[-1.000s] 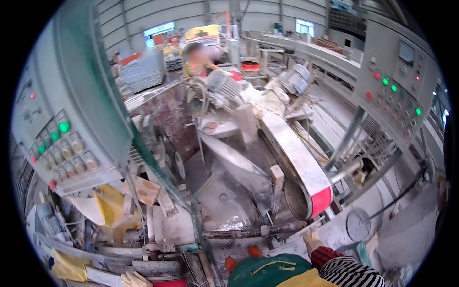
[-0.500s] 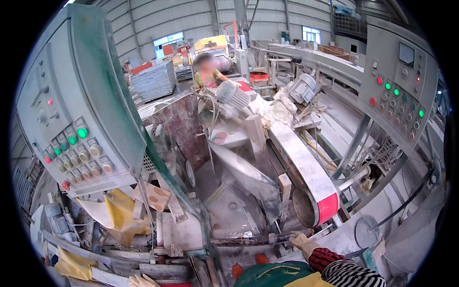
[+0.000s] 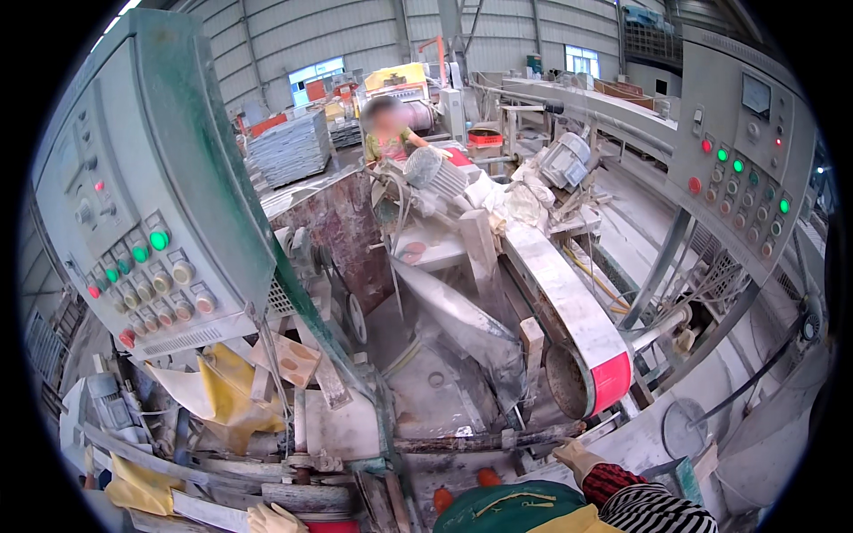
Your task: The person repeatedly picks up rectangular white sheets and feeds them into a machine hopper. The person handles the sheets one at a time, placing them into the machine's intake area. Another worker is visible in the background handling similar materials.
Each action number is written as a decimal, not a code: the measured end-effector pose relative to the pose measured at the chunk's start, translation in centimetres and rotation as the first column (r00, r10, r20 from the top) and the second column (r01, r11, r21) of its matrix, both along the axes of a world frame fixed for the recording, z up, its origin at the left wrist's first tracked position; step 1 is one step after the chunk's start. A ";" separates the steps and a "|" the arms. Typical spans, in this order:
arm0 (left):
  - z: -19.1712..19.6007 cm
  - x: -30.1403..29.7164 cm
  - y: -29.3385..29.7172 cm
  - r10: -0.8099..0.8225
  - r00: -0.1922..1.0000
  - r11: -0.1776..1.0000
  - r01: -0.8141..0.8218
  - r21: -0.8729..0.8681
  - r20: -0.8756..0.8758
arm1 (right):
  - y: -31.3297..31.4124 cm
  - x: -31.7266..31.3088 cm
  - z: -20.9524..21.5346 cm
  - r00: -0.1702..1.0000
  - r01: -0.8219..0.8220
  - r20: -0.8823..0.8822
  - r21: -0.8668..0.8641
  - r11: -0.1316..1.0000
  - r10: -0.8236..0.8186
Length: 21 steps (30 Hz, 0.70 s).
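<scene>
Both gloved hands (image 3: pixel 275 519) (image 3: pixel 577 457) low, well apart

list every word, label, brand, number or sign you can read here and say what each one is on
No text can be read.
Left control cabinet: any markings around its buttons are too small to read.
Right control cabinet: likewise too small.
Meter on the right cabinet: its dial is too small to read.
Long white cover with a red end: no lettering that I can make out.
</scene>
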State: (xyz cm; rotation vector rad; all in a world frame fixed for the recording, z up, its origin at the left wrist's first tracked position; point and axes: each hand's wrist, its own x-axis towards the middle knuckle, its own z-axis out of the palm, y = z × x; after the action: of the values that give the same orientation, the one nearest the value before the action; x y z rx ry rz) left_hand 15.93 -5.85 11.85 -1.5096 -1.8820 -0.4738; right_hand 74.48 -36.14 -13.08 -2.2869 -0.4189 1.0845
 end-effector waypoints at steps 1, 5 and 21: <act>0.0 0.1 0.0 0.004 1.000 1.000 -0.004 -0.009 0.005 | 0.0 0.0 -0.5 1.000 -0.005 -0.013 0.025 1.000 0.005; 0.4 0.8 -0.6 0.010 1.000 0.999 -0.009 -0.044 0.018 | 0.9 -0.4 -0.9 0.996 -0.065 0.061 -0.021 0.998 0.066; -0.1 1.6 -1.1 0.019 0.997 0.996 -0.011 -0.093 0.081 | 1.6 -1.9 -2.6 0.994 -0.069 -0.077 0.085 0.994 0.076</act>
State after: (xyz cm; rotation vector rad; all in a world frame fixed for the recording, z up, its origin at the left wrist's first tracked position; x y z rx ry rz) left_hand 17.58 -6.95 11.78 -1.5563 -2.0018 -0.4530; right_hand 72.62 -34.51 -15.63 -2.1634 -0.5086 1.1693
